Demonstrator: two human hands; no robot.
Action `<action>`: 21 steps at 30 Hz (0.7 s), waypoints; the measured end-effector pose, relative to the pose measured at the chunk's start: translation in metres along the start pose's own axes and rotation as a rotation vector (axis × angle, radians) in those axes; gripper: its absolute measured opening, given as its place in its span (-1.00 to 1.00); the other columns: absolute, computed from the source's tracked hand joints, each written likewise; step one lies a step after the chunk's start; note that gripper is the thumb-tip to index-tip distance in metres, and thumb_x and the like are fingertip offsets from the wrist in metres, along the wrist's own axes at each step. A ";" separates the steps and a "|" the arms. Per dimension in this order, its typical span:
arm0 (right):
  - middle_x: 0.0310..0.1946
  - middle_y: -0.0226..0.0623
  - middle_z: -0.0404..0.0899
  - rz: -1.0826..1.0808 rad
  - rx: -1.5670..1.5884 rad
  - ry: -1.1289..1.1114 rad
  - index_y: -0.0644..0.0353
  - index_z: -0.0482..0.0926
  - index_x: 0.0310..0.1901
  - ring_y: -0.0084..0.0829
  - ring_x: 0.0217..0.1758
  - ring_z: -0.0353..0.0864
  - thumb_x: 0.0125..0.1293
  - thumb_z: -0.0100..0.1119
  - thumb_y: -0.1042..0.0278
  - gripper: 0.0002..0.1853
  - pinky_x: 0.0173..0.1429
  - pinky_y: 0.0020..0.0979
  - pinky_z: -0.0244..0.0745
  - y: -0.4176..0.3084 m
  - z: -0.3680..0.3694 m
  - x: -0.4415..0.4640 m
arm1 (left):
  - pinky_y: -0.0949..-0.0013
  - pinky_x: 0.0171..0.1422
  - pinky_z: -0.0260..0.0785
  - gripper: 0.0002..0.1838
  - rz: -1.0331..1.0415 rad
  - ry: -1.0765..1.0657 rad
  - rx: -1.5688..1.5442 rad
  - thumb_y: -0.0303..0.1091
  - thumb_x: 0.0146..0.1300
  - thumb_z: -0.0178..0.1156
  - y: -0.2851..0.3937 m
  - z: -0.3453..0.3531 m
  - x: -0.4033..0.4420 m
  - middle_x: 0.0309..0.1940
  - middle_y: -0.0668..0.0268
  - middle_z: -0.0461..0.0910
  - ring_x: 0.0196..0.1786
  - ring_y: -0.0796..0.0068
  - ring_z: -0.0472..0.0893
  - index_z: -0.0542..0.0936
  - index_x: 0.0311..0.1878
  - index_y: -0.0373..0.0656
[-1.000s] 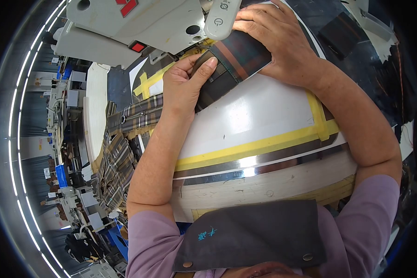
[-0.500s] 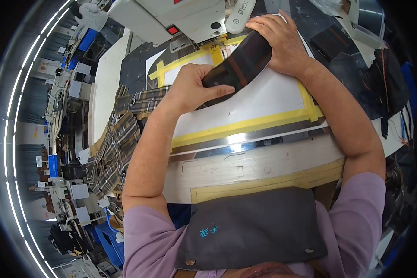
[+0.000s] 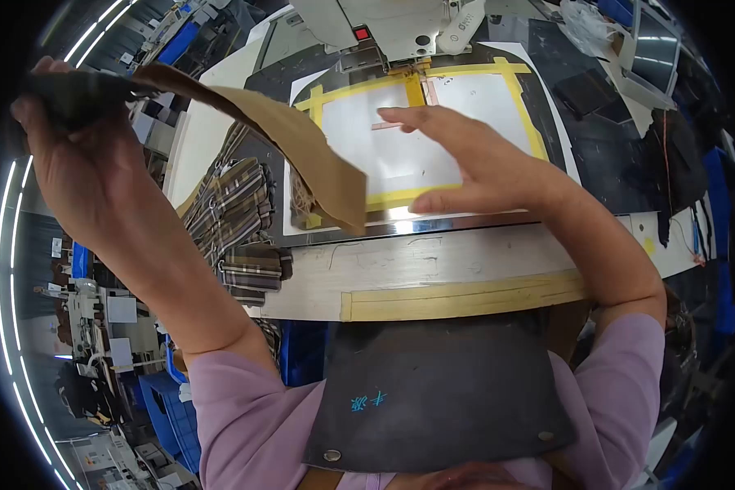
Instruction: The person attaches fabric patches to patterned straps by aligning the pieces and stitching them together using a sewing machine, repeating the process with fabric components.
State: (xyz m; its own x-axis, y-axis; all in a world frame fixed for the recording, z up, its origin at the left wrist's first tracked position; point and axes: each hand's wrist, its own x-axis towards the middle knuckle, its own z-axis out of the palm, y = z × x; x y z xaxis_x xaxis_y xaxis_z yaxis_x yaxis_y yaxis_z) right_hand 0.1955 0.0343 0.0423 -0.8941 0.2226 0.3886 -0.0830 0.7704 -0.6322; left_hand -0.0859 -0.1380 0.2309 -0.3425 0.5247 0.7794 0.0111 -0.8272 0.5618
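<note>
Raised at the upper left, my left hand [image 3: 90, 155] is closed on one end of a long strip [image 3: 302, 147]. Its gripped end looks dark, and the rest curves down to the right with a tan face showing. My right hand [image 3: 482, 163] hovers above a white sheet [image 3: 359, 155] framed in yellow tape, thumb and fingers apart and nothing held. Just beyond those fingertips is the sewing machine head [image 3: 384, 33]; its needle area is too small to make out.
Folded plaid pieces [image 3: 237, 216] are piled at the left table edge, partly behind the strip. A dark flat piece [image 3: 586, 92] lies at the right, near a clear plastic bag [image 3: 586, 28] and a black cloth [image 3: 674, 155]. Yellow tape [image 3: 465, 300] lines the front edge.
My left hand has swung up and left with the strip, turning its tan face into view. My right hand has let go of it and come nearer, over the white sheet.
</note>
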 end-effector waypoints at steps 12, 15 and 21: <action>0.29 0.22 0.47 0.451 0.522 -0.077 0.27 0.01 0.57 0.01 0.35 0.51 0.18 0.51 0.04 0.09 0.42 -0.18 0.40 0.001 0.056 -0.013 | 0.03 0.16 0.67 -0.76 -0.083 0.721 0.148 -0.46 0.59 -0.03 -0.153 -0.107 -0.030 0.06 0.13 0.61 0.03 0.18 0.68 0.46 0.20 -0.33; 0.01 0.07 0.64 0.505 0.574 -0.024 0.30 0.23 0.45 -0.15 0.03 0.65 0.20 0.42 0.28 -0.17 0.15 -0.27 0.52 0.015 0.051 -0.016 | 0.08 0.23 0.62 -0.72 -0.257 0.932 0.112 -0.51 0.55 0.00 -0.162 -0.142 -0.061 0.08 0.11 0.58 0.07 0.18 0.66 0.40 0.26 -0.31; -0.04 0.02 0.67 0.515 0.245 0.001 0.23 0.43 0.25 -0.25 -0.03 0.66 0.32 0.36 0.30 -0.48 0.14 -0.32 0.51 0.024 0.027 -0.013 | 0.05 0.45 0.33 -0.48 0.074 1.029 0.996 -0.45 0.40 0.22 -0.157 -0.127 -0.103 0.15 0.09 0.48 0.18 0.11 0.57 0.33 0.36 -0.30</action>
State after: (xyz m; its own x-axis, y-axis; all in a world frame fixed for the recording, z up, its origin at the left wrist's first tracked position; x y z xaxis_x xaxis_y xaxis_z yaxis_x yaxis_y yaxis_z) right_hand 0.1929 0.0338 0.0039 -0.8460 0.5331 -0.0103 0.2636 0.4014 -0.8772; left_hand -0.1720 -0.0877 0.0270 -0.8226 -0.2454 0.5129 0.5532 -0.1370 0.8217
